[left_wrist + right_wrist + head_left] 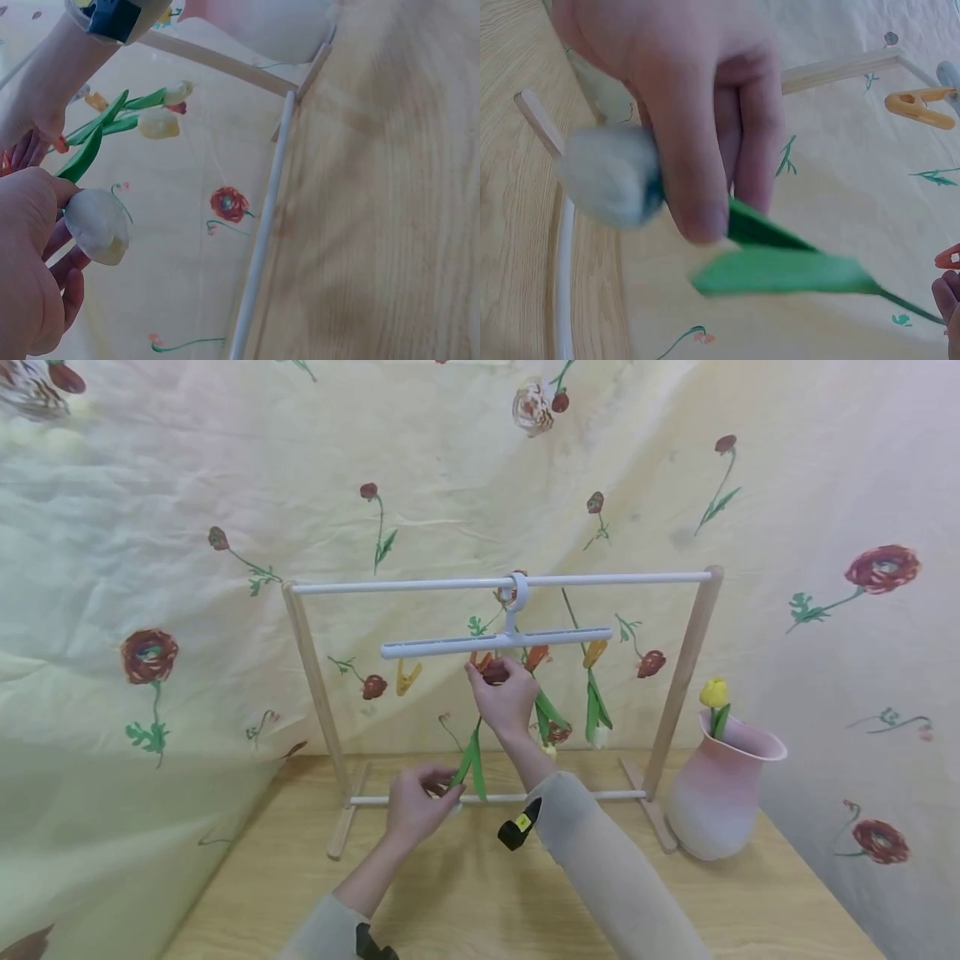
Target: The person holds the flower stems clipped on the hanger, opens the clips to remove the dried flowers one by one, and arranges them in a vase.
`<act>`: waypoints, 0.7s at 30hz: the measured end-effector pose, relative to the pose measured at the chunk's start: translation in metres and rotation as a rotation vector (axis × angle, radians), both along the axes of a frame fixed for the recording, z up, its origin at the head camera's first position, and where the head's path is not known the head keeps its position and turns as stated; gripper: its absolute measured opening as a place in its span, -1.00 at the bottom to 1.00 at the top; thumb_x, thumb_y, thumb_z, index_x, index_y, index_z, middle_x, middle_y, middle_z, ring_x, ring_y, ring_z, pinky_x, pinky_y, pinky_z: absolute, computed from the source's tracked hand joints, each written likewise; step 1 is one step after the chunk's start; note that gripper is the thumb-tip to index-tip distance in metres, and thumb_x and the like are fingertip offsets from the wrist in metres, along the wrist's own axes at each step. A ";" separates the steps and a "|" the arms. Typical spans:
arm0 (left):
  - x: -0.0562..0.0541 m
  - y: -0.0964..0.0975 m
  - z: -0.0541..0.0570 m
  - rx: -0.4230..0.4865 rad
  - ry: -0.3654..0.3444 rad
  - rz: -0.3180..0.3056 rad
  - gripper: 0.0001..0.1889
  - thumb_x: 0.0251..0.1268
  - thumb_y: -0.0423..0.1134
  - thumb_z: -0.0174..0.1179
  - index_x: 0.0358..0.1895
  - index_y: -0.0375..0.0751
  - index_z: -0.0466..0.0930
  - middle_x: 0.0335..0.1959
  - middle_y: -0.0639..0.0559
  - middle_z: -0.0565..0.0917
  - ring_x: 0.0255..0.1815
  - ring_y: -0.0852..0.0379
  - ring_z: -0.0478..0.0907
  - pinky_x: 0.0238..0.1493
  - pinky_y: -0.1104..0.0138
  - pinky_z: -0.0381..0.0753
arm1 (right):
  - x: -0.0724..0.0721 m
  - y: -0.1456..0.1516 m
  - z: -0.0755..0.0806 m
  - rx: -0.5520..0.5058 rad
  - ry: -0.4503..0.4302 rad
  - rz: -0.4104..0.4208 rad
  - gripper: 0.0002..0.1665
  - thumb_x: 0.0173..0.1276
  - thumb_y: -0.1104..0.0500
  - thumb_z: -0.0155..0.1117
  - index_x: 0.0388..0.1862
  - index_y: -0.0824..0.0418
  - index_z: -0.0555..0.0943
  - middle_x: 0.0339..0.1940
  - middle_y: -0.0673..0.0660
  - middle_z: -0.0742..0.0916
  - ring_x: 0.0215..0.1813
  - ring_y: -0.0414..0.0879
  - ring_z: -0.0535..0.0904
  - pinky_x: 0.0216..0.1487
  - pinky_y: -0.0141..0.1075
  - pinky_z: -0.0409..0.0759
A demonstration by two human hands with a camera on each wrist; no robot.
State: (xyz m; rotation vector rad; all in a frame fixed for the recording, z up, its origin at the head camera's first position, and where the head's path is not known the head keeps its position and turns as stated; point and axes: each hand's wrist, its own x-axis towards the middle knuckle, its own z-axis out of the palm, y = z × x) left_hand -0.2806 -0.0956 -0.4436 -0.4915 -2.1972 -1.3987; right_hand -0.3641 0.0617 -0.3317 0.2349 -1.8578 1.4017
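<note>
My left hand (420, 800) pinches a white tulip (96, 225) just above its bloom. The flower hangs head down, its green leaves (472, 767) and stem rising toward my right hand (507, 695). Up at the white hanger (442, 646), the right fingers grip an orange clip (948, 257), with the stem's upper end right at those fingers. Beside it, a second orange clip (536, 657) and a yellow clip (595, 652) each hold another tulip upside down. At the hanger's left end a yellow clip (407, 677) hangs with nothing in it.
The hanger hooks over the top white bar (397, 585) of a rack with wooden posts (686, 685). A lower white bar (600, 795) runs near the wooden table (480, 902). To the right stands a pink and white vase (712, 797) with a yellow tulip (715, 693).
</note>
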 end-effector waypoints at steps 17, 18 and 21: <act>0.041 -0.036 0.009 -0.121 -0.044 -0.025 -0.78 0.13 -0.38 0.58 -0.21 0.02 0.86 -0.34 0.18 0.87 -0.45 0.39 0.68 -0.36 0.45 0.65 | 0.009 0.014 -0.003 -0.064 -0.022 0.098 -0.51 0.21 0.02 0.69 -0.01 0.31 0.81 -0.22 0.28 0.87 -0.20 0.07 0.86 -0.16 -0.38 0.81; 0.043 -0.038 0.010 -0.123 -0.049 -0.029 -0.78 0.13 -0.38 0.58 -0.21 0.02 0.86 -0.33 0.18 0.87 -0.44 0.39 0.68 -0.36 0.45 0.64 | 0.012 0.015 -0.002 -0.061 0.004 0.105 -0.52 0.21 0.05 0.69 -0.01 0.33 0.81 -0.22 0.30 0.87 -0.20 0.09 0.86 -0.15 -0.36 0.82; 0.048 -0.042 0.011 -0.147 -0.063 -0.035 -0.79 0.13 -0.37 0.58 -0.21 0.01 0.86 -0.34 0.17 0.87 -0.43 0.40 0.67 -0.35 0.44 0.62 | 0.022 0.019 0.001 -0.031 0.104 0.129 -0.59 0.23 0.13 0.68 -0.05 0.37 0.81 -0.25 0.33 0.85 -0.20 0.15 0.85 -0.13 -0.26 0.84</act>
